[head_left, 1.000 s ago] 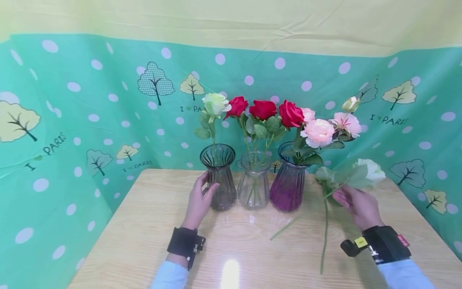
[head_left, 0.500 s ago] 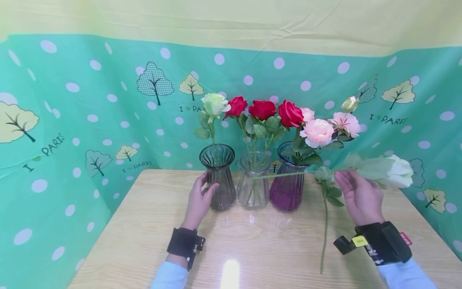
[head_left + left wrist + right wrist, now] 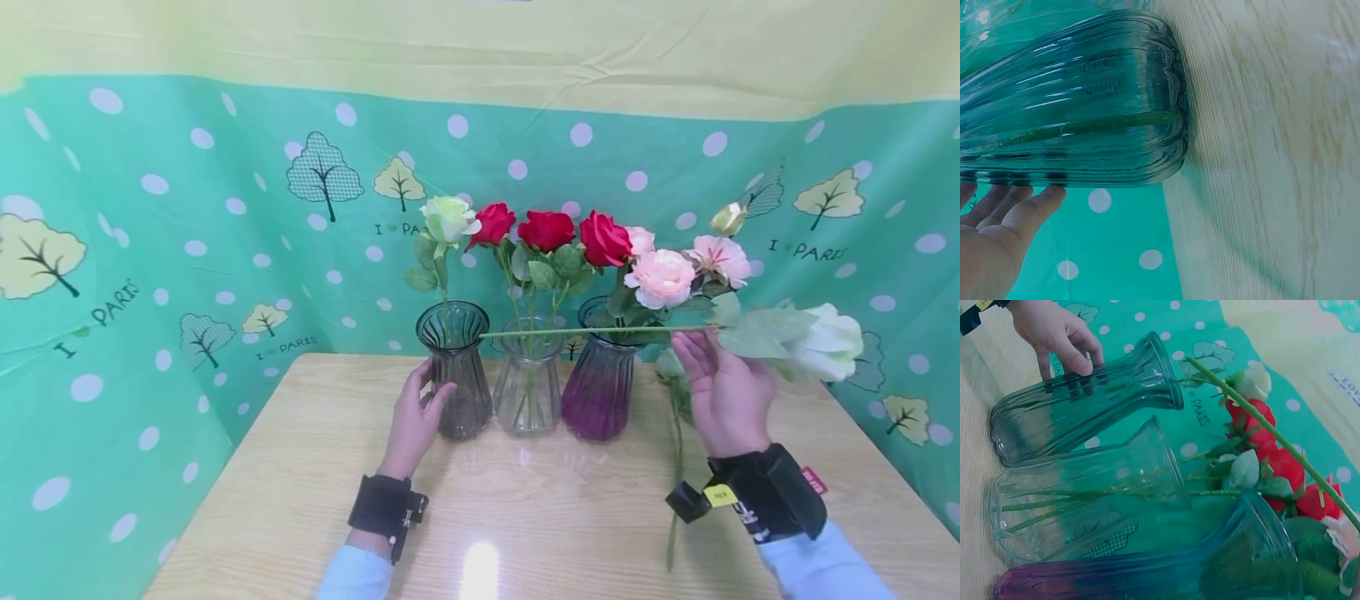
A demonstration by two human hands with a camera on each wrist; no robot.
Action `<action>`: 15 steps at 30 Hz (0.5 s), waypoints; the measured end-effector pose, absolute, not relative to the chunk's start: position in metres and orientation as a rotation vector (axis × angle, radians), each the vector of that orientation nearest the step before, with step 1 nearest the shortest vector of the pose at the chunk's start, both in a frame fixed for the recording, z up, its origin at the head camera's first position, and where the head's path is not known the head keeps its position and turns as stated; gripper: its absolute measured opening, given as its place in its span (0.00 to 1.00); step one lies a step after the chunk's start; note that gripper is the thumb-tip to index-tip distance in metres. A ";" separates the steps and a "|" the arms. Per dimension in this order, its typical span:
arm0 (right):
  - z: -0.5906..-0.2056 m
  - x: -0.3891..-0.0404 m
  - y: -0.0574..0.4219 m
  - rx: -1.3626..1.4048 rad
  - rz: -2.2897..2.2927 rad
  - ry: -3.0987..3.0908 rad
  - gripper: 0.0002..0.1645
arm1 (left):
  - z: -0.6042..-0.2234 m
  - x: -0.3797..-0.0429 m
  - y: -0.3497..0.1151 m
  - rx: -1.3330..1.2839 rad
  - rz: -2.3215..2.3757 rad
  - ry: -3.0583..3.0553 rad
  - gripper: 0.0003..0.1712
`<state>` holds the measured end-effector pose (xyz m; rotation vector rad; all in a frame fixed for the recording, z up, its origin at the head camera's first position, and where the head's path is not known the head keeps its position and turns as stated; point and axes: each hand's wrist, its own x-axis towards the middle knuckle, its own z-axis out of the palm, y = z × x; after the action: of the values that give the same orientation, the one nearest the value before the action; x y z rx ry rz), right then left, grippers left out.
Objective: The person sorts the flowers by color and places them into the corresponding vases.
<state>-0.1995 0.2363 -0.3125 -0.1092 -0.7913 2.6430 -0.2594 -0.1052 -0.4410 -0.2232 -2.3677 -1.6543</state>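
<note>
My left hand holds the left side of a smoky grey fluted glass vase, thumb in front and fingers behind. One pale green-white rose stands in this vase. In the left wrist view, fingertips touch the glass wall. My right hand pinches a white rose by its stem, near the leaves. The rose lies sideways in the air, bloom to the right. Its green stem crosses above the other vases, and its cut end is near the grey vase's rim.
A clear vase with red roses stands in the middle. Right of it, a purple-tinted vase holds pink flowers. Another pale rose lies on the wooden table, partly behind my right hand. A patterned cloth hangs behind.
My right hand has lifted the white rose off the table area and turned it, swinging its stem from pointing down-left to nearly level. My left hand stays on the grey vase.
</note>
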 end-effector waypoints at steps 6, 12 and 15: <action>-0.310 -0.201 0.227 -0.038 2.582 -0.863 0.19 | -0.442 -0.260 -0.105 -0.230 -1.664 -2.350 0.39; -0.306 -0.206 0.218 0.014 2.520 -0.869 0.17 | -0.444 -0.262 -0.106 -0.237 -1.668 -2.346 0.38; -0.304 -0.209 0.212 0.022 2.481 -0.877 0.16 | -0.444 -0.262 -0.106 -0.241 -1.655 -2.344 0.38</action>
<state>-0.2095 0.2121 -0.3036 0.0216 -0.8765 2.4815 -0.2623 -0.1059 -0.4441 -0.2409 -2.3443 -1.6549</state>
